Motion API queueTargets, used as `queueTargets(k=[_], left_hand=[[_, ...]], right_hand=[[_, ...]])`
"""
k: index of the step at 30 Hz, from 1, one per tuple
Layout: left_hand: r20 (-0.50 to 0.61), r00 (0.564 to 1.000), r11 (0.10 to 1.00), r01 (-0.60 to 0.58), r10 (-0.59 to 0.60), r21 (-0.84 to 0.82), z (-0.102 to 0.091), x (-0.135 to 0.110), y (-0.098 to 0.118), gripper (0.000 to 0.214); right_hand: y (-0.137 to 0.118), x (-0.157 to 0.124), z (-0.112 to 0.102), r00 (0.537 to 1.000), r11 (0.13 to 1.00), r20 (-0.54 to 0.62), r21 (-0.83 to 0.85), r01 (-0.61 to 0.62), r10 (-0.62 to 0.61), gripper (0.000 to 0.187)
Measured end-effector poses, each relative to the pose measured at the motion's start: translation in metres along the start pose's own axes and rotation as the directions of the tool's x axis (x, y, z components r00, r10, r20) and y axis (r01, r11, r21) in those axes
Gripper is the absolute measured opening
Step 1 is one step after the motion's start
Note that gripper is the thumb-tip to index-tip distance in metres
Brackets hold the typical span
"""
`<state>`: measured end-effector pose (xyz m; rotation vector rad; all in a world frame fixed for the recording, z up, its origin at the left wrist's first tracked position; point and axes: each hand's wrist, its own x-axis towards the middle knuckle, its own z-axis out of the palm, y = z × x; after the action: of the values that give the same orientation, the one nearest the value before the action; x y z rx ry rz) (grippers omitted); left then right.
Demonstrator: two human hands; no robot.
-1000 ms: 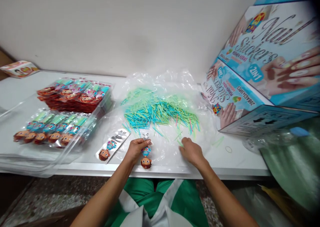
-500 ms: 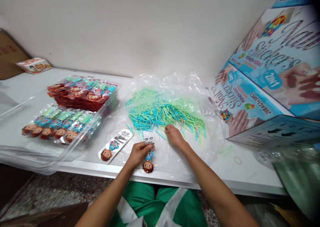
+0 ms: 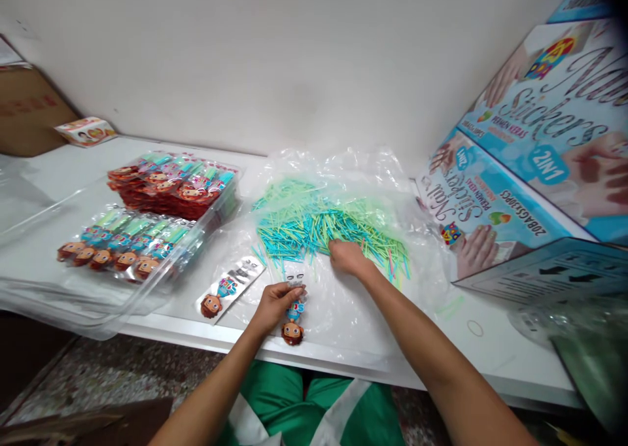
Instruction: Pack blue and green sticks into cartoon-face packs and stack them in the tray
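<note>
My left hand (image 3: 275, 304) is closed on a small clear packet with a cartoon-head card (image 3: 293, 318) near the table's front edge. My right hand (image 3: 346, 256) reaches forward, fingers curled down into the near edge of a heap of thin blue and green sticks (image 3: 324, 227). The sticks lie on a crumpled clear plastic sheet (image 3: 343, 165). What the right fingers hold among the sticks is hidden. A second cartoon-head packet (image 3: 229, 287) lies flat just left of my left hand.
Clear trays (image 3: 59, 302) at the left hold rows of filled packets (image 3: 127, 246) and a red-backed stack (image 3: 171, 186). Large "Nail Stickers" boxes (image 3: 534, 145) stand at the right. A rubber band (image 3: 475, 328) lies at the right. A small box (image 3: 86, 131) sits at the far left.
My right hand has moved from the bare plastic near the front edge forward and left into the stick heap. My left hand has kept hold of the packet.
</note>
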<state>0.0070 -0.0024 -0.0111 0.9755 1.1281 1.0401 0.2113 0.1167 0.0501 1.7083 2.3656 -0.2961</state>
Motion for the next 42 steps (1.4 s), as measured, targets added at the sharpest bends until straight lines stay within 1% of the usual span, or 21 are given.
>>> queueTargets(k=[3,6,9,12,15,17,20,23,26,28,31,35,42], left_hand=[[0.009,1.000,1.000,0.001,-0.001,-0.004,0.000,-0.001,0.000,0.030],[0.006,1.000,1.000,-0.001,0.001,-0.002,-0.001,-0.001,0.000,0.030],[-0.005,1.000,1.000,0.001,-0.001,-0.001,0.000,-0.001,0.000,0.030],[-0.004,1.000,1.000,0.005,-0.005,-0.006,0.000,0.000,0.001,0.031],[-0.013,1.000,1.000,0.001,-0.001,-0.010,0.001,0.000,0.002,0.031],[-0.027,1.000,1.000,0.000,0.000,-0.003,0.001,0.000,0.002,0.030],[-0.032,0.999,1.000,-0.004,0.005,0.007,0.001,0.000,0.002,0.031],[-0.032,0.999,1.000,-0.006,0.006,0.005,0.000,0.000,0.001,0.031],[-0.037,0.999,1.000,-0.013,0.013,0.009,0.000,-0.001,0.001,0.031],[-0.041,0.999,1.000,-0.018,0.018,0.007,0.001,-0.001,0.001,0.030],[-0.052,0.999,1.000,-0.015,0.015,0.001,0.001,0.000,0.001,0.030],[-0.065,0.998,1.000,-0.022,0.023,0.009,0.001,0.000,0.000,0.032],[-0.059,0.998,1.000,-0.001,-0.001,-0.029,0.002,0.000,0.000,0.033]], right_hand=[[-0.005,0.013,-0.004,0.998,1.000,0.057,-0.010,0.016,-0.015,0.031],[-0.009,0.023,-0.004,0.994,1.000,0.108,0.008,-0.003,0.002,0.023],[-0.002,0.022,0.000,0.996,0.997,0.092,0.074,-0.026,0.019,0.017],[0.014,0.007,0.007,0.999,0.979,-0.001,0.201,-0.032,0.033,0.024],[0.029,-0.011,0.019,0.989,0.931,-0.139,0.365,-0.003,0.058,0.028],[0.031,-0.020,0.029,0.971,0.873,-0.223,0.487,0.036,0.084,0.027],[0.024,-0.029,0.043,0.939,0.748,-0.313,0.655,0.104,0.144,0.030],[0.013,-0.036,0.053,0.893,0.637,-0.389,0.753,0.166,0.226,0.033],[0.006,-0.043,0.060,0.854,0.575,-0.432,0.792,0.205,0.291,0.033],[0.004,-0.047,0.063,0.846,0.552,-0.437,0.805,0.216,0.307,0.032],[0.002,-0.052,0.066,0.849,0.532,-0.431,0.817,0.222,0.307,0.029],[0.001,-0.057,0.069,0.860,0.515,-0.427,0.822,0.242,0.278,0.024],[-0.001,-0.059,0.070,0.870,0.525,-0.425,0.814,0.247,0.250,0.024]])
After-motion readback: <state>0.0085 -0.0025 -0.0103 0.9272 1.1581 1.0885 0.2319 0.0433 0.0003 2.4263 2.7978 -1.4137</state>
